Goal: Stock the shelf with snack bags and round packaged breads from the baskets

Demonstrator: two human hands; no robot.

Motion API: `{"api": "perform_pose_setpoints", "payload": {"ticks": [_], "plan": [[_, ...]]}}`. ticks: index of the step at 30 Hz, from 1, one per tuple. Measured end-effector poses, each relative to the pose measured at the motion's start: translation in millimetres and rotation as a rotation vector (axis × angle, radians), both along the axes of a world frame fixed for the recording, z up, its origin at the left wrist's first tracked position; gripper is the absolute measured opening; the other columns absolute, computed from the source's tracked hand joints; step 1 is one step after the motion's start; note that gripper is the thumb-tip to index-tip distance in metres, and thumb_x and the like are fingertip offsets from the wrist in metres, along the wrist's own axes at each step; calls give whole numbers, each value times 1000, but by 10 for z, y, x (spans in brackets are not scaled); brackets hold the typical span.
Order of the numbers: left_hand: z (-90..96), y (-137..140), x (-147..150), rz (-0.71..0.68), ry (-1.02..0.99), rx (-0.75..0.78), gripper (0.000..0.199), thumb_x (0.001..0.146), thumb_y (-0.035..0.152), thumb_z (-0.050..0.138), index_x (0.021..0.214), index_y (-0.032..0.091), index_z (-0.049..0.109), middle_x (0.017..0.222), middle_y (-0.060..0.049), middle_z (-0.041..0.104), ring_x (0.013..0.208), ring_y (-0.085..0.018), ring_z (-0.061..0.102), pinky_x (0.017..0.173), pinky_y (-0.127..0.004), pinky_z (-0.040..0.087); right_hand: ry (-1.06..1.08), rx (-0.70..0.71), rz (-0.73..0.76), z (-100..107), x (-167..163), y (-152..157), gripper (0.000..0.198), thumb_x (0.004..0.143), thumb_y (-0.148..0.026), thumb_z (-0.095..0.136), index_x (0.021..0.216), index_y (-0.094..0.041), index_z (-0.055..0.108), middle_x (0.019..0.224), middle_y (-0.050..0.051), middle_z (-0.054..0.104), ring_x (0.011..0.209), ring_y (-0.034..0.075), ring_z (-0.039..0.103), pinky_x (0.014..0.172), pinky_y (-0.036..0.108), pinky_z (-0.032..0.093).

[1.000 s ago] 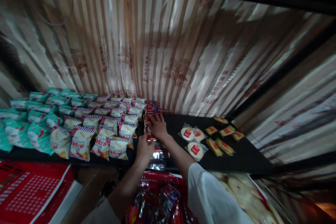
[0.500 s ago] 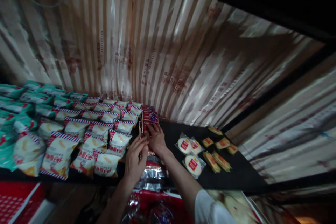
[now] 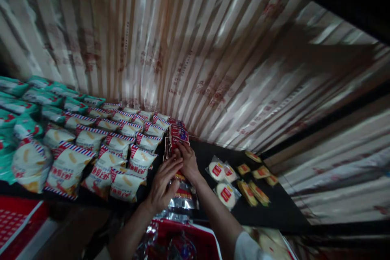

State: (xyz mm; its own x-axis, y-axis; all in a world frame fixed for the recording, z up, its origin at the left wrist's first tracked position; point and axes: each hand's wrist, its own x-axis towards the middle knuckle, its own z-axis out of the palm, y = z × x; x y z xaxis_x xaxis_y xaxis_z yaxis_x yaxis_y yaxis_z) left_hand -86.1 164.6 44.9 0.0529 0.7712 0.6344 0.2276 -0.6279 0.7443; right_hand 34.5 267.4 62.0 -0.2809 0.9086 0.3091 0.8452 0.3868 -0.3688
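A row of dark red snack packets (image 3: 178, 132) stands on the black shelf in the head view, with shiny silver packet ends (image 3: 183, 200) at the front. My right hand (image 3: 188, 163) lies on top of the red packets, its fingers stretched out over them. Just to its left, my left hand (image 3: 166, 183) rests along the packets' left side, fingers extended and thumb apart. The fingertips of both hands come close together. Part of the row is hidden beneath my hands and wrists.
White snack bags (image 3: 68, 166) with striped edges fill the left, beside teal bags (image 3: 18, 105). Right of my hands lie round white packaged cakes (image 3: 226, 194) and small yellow packets (image 3: 247, 193). A red container (image 3: 201, 235) sits below the shelf edge. Corrugated sheeting (image 3: 183, 48) rises behind.
The view has shifted and tilted a little. My left hand's thumb is further from its fingers. Both hands stay at the red packets.
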Motion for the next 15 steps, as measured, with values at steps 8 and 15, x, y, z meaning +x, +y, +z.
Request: {"api": "perform_pose_setpoints", "payload": {"ticks": [8, 15], "plan": [[28, -28, -57, 19, 113, 86, 51, 83, 26, 49, 134, 19, 45, 140, -11, 45, 132, -26, 35, 109, -47, 30, 187, -88, 53, 159, 10, -1, 34, 88, -33, 43, 112, -23, 64, 117, 6, 63, 120, 21, 50, 103, 39, 37], [56, -31, -39, 45, 121, 108, 36, 79, 22, 51, 114, 17, 61, 125, -13, 58, 124, -28, 44, 102, -47, 40, 85, -28, 38, 256, -2, 147, 30, 84, -29, 46, 104, -20, 67, 108, 8, 66, 108, 22, 57, 101, 39, 39]]}}
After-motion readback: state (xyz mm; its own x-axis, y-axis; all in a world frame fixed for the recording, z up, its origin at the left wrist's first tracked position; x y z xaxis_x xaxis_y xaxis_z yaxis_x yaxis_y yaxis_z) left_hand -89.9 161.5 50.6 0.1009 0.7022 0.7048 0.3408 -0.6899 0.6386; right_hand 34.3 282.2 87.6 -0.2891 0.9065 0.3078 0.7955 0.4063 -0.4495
